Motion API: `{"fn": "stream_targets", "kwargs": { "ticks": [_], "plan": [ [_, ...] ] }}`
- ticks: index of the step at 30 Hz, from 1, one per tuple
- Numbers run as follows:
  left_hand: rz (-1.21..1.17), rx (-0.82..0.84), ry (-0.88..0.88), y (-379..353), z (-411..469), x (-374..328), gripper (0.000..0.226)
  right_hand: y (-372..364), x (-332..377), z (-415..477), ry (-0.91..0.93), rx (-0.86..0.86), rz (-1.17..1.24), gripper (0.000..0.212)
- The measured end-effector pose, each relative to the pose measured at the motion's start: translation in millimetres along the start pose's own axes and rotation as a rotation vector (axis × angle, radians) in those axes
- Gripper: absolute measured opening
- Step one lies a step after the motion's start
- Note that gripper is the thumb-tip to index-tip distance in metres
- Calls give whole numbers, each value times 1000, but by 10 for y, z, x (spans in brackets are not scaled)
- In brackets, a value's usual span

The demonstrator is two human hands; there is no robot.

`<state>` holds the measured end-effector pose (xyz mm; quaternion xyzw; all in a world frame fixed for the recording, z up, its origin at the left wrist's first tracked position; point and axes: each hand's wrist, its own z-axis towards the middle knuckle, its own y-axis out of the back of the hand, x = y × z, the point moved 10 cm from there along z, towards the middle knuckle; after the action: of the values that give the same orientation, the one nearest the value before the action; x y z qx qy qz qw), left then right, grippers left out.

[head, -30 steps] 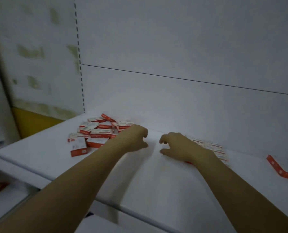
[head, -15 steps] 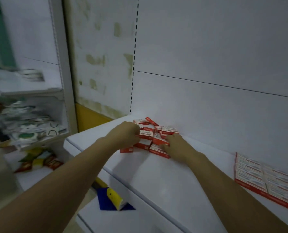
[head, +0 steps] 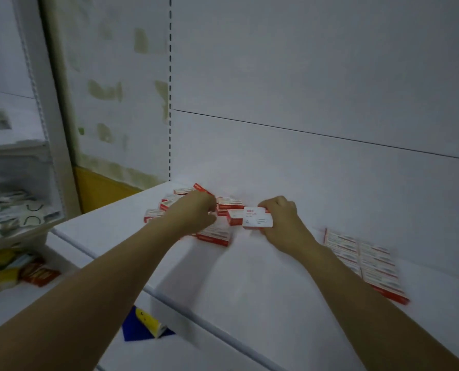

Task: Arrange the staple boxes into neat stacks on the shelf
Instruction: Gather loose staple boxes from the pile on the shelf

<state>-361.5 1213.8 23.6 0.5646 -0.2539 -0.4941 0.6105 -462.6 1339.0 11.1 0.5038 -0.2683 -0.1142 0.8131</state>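
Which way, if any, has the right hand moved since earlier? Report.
Yes. The right hand went left, from the flat rows of red-and-white cardboard boxes to the loose pile, gripping one box.

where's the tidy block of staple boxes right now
In the head view the tidy block lies flat on the shelf at the right, just outside the right forearm, apart from the loose pile at the back wall.

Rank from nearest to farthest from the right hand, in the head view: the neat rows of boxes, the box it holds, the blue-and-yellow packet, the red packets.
1. Held box: gripped by the right hand.
2. Neat rows of boxes: on the shelf, to its right.
3. Blue-and-yellow packet: below, to the left.
4. Red packets: far left, lower down.
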Motion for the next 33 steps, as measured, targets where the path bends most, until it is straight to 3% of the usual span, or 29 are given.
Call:
{"fn": "stream_targets", "kwargs": {
  "ticks": [8,15,25,33],
  "plan": [
    [-8,83,-258,-304,333,-1254,32,799,-932,-720,-247,-116,-73,50],
    [-46,152,-568,-635,225,-2652,34,1581,-1599,-1953,-577,-268,-175,43],
    [-146,266,-1035,-964,-867,-4567,32,2349,-1728,-4177,-1055,-397,-355,50],
    [-211,303,-1226,-1101,-1790,-5768,36,2905,-1720,-5529,-1272,-511,-448,56]
  ]
}}
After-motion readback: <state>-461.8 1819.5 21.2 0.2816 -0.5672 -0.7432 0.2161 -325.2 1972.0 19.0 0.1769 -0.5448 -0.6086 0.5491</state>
